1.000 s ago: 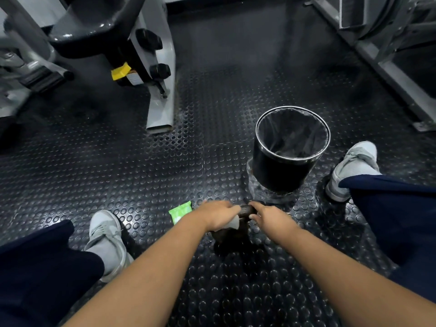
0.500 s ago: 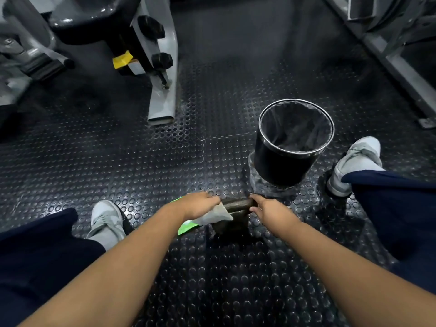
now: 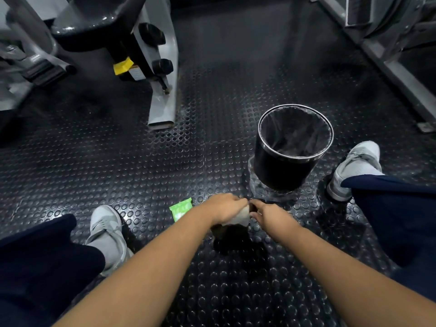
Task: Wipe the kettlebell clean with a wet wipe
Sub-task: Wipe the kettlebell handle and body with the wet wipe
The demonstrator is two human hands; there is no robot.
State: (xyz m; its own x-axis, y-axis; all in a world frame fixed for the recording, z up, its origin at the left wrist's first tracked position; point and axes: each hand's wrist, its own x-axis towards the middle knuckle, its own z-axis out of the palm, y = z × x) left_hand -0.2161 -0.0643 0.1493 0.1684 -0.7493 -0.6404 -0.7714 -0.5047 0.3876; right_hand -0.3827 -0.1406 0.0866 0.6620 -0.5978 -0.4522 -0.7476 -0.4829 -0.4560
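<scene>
Squatting person, feet wide apart, both arms reaching down to a kettlebell (image 3: 232, 236) on the studded rubber floor (image 3: 141, 161). The kettlebell sits on the person's side of the black bin (image 3: 283, 171) and slightly to its left, near it; contact not visible. It is mostly hidden under the hands: only a dark lower body and a bit of handle show.

Left hand (image 3: 225, 207): fingers curled over a whitish wet wipe (image 3: 239, 218), clamping it onto the kettlebell handle. Some of the wipe hangs out below the palm.

Right hand (image 3: 270, 215): fingertips and thumb closed on the handle end nearer the bin. It is right up against the left hand; can't tell if they touch.

Bin is upright with a metal rim and a dark liner (image 3: 295, 133); contents not readable. Green wipe packet (image 3: 181, 208) lies flat on the floor, well left of the bin, just beside the left wrist. Grey right shoe (image 3: 356, 166) is just right of the bin. Grey left shoe (image 3: 106, 228) is far left of it, past the packet. Grey machine frame leg (image 3: 162, 90) stands beyond the bin and to its left, with a yellow tag (image 3: 122, 65) on it.
</scene>
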